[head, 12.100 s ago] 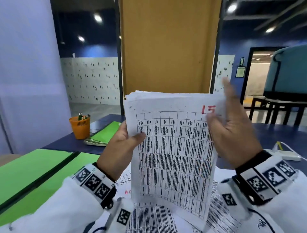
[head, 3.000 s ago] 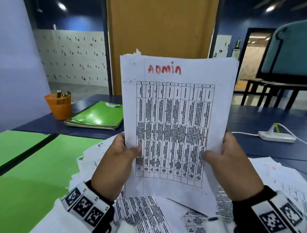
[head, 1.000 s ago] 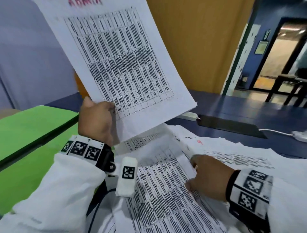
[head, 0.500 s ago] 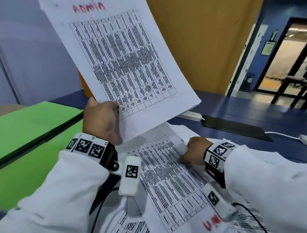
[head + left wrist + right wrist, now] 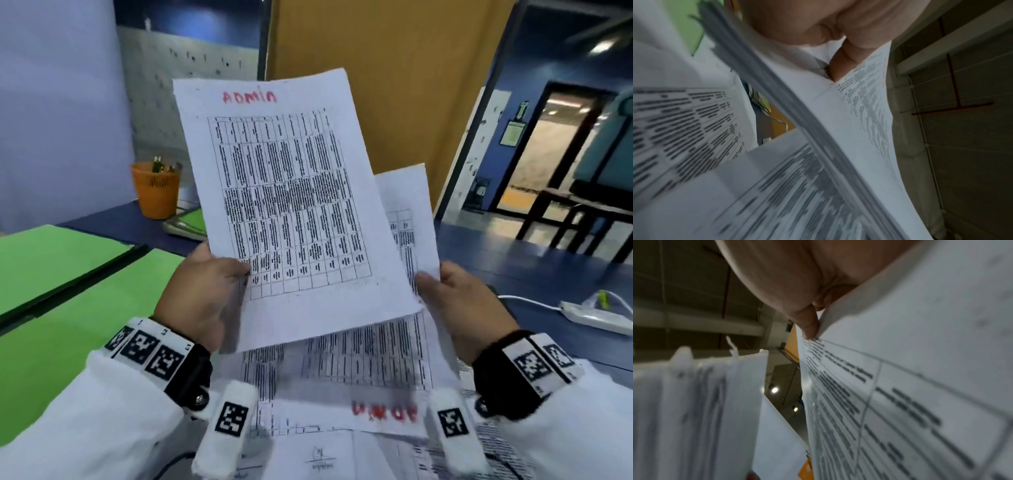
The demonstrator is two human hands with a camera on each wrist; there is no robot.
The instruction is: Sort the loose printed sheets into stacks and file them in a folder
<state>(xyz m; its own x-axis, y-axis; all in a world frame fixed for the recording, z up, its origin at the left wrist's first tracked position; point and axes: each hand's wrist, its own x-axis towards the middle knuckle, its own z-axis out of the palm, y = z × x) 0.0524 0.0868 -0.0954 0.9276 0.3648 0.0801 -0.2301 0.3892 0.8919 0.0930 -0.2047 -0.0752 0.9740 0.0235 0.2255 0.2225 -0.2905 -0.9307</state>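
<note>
The white printed sheets headed "ADMIN" in red (image 5: 291, 205) are upright again before the person, no longer tilted far left, thumb and fingers of the left hand (image 5: 202, 294) closed on the lower left corner. The right hand (image 5: 469, 308), which was down on the loose pile (image 5: 342, 455) on the dark blue surface (image 5: 513, 267), now pinches a second, upside-down printed sheet (image 5: 407, 226) behind. The orange mesh cup (image 5: 156, 190) holds pens.
</note>
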